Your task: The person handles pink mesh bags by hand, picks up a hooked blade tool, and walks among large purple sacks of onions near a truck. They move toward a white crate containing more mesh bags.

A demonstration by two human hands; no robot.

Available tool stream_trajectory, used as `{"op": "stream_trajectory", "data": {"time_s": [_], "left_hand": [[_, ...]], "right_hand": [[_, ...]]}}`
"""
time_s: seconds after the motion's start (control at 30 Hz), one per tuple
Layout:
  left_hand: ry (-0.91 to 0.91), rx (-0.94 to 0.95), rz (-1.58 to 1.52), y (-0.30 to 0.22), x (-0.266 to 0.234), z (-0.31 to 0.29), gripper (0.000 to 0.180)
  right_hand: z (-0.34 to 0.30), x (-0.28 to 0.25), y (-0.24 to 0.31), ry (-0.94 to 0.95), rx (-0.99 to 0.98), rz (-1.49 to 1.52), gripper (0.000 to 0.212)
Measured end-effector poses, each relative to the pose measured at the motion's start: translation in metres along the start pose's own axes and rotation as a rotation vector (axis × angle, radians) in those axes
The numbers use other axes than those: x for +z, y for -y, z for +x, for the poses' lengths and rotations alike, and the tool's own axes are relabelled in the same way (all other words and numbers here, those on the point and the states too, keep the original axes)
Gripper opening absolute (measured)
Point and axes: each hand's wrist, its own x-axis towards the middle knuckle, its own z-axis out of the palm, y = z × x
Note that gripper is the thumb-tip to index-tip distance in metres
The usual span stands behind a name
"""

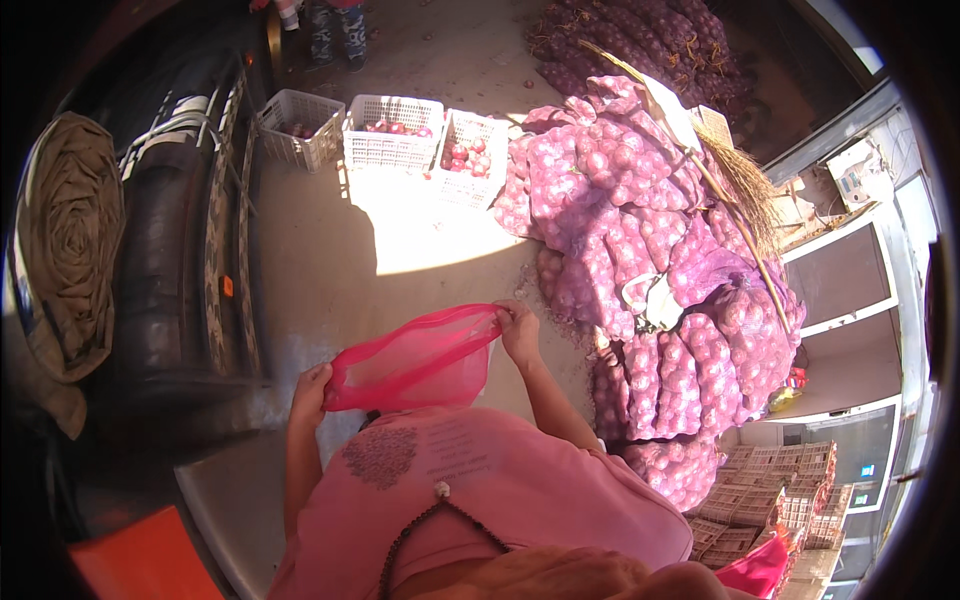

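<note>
A pink mesh bag point(415, 355) is stretched out in front of my chest, its mouth spread between my two hands. My left hand point(313, 388) is closed on the bag's left edge. At the upper right corner, my right hand point(517, 330) grips the rim with bent fingers. I can see no contents through the thin mesh. Beyond the bag stand white plastic crates point(395, 140) with red onions point(465, 160) in them. Close to my right arm rises a heap of filled onion sacks point(620, 210).
A straw broom point(740, 175) lies across the sacks. On the left is a truck side point(165, 270) with a rolled brown tarp point(75, 245). Stacked crates point(765, 490) stand at lower right, an orange panel point(145, 560) at lower left. Another person's legs point(337, 35) show far off.
</note>
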Motion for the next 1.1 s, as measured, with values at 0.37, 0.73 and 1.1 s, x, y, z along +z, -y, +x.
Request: {"op": "stream_trajectory", "data": {"time_s": [0.37,0.73,1.1], "left_hand": [[0.083,0.198,-0.683,-0.119,0.006,0.179,0.027],[-0.393,0.315,-0.16,-0.2,-0.003,0.346,0.027],[0.085,-0.131,-0.335,-0.277,0.01,0.468,0.024]], "right_hand": [[0.202,0.033,0.009,0.581,0.679,0.899,0.02],[0.435,0.11,0.017,0.802,0.141,0.345,0.044],[0.496,0.14,-0.036,0.058,0.228,0.076,0.026]]}}
